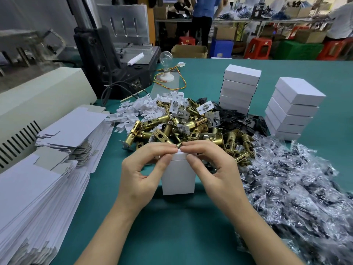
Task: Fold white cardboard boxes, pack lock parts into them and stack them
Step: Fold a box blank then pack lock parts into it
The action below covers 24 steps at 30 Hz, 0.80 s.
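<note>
A small white cardboard box (pixel 178 176) stands upright on the green table (pixel 172 222) in front of me. My left hand (pixel 145 169) and my right hand (pixel 212 169) meet at its top edge, fingertips pinching the top flap from both sides. Just behind the box lies a heap of brass lock latches (pixel 183 129). Two stacks of folded white boxes stand farther back, one (pixel 238 88) at centre right and another (pixel 292 109) further right. Flat unfolded box blanks (pixel 38 188) lie piled at my left.
Clear bags of dark parts (pixel 298 188) cover the table at right. Black plates (pixel 240 117) and small white plastic pieces (pixel 137 109) lie behind the latches. A grey machine (pixel 114 54) and a light bulb (pixel 166 64) stand at the back left. People work at benches beyond.
</note>
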Each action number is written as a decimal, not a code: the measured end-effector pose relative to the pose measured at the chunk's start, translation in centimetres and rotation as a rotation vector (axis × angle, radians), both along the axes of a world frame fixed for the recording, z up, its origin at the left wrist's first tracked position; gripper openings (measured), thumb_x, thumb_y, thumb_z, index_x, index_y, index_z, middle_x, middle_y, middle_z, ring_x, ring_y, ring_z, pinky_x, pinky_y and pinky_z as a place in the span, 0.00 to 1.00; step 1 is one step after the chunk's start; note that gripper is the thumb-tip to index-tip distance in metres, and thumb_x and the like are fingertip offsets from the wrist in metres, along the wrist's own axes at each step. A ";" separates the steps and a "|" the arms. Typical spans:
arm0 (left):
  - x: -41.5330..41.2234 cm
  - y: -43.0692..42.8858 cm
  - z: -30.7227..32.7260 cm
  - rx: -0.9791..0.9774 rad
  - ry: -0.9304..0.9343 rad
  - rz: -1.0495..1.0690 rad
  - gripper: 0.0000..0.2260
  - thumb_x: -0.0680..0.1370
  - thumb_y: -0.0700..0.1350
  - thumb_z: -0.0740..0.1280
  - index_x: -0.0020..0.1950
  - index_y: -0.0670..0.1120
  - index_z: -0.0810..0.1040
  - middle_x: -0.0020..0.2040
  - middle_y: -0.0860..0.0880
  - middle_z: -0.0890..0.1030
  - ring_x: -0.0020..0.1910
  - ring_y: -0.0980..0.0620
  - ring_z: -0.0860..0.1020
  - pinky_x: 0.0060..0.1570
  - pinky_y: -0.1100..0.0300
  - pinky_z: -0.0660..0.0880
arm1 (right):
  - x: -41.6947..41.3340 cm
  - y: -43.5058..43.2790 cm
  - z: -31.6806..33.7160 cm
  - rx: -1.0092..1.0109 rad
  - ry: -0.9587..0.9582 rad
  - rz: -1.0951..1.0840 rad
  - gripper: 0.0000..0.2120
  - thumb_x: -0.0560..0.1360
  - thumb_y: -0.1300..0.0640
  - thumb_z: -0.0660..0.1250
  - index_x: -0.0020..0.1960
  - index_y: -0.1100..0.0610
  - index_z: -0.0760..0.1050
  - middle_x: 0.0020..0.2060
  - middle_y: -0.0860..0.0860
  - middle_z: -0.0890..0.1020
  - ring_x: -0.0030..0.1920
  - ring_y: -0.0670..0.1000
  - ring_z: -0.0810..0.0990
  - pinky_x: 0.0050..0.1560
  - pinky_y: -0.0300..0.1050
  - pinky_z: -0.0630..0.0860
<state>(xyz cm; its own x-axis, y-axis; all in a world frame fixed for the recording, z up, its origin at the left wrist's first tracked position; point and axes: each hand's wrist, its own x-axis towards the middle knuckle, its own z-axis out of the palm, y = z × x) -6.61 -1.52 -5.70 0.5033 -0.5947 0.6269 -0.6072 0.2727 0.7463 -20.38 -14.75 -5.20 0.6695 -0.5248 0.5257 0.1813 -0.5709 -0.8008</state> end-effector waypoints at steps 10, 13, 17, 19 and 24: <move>0.9 0.4 -0.4 0.024 -0.035 -0.042 0.07 0.79 0.43 0.74 0.57 0.49 0.87 0.61 0.52 0.86 0.62 0.51 0.84 0.56 0.62 0.80 | -0.4 -0.5 -0.4 -0.162 -0.011 -0.030 0.10 0.77 0.57 0.72 0.57 0.55 0.86 0.60 0.49 0.84 0.64 0.45 0.81 0.61 0.49 0.80; 1.1 0.5 -0.5 0.057 0.029 -0.084 0.07 0.79 0.47 0.72 0.55 0.50 0.87 0.60 0.53 0.86 0.62 0.49 0.84 0.55 0.58 0.81 | -0.3 -0.4 -0.6 -0.193 -0.008 -0.049 0.09 0.78 0.58 0.71 0.56 0.56 0.86 0.60 0.50 0.84 0.63 0.46 0.81 0.60 0.48 0.80; 1.2 0.8 -0.3 0.146 0.155 -0.128 0.08 0.77 0.52 0.77 0.56 0.57 0.88 0.56 0.56 0.88 0.57 0.55 0.85 0.54 0.65 0.80 | -0.2 -0.4 -0.6 -0.187 -0.006 -0.056 0.09 0.78 0.57 0.70 0.56 0.56 0.86 0.59 0.50 0.84 0.62 0.47 0.81 0.59 0.46 0.80; 1.0 0.9 -0.1 0.165 0.233 -0.144 0.10 0.75 0.53 0.76 0.56 0.61 0.87 0.54 0.57 0.88 0.54 0.58 0.85 0.53 0.68 0.79 | -0.2 -0.3 -0.6 -0.184 -0.004 -0.064 0.09 0.78 0.57 0.70 0.56 0.56 0.86 0.59 0.49 0.83 0.62 0.46 0.81 0.59 0.46 0.80; 0.8 0.3 -0.2 0.106 0.305 -0.084 0.09 0.76 0.47 0.74 0.54 0.58 0.88 0.51 0.54 0.89 0.53 0.58 0.85 0.50 0.68 0.79 | -0.3 0.9 -0.4 -0.229 0.076 -0.167 0.17 0.79 0.50 0.71 0.66 0.52 0.80 0.67 0.47 0.77 0.69 0.46 0.75 0.66 0.47 0.76</move>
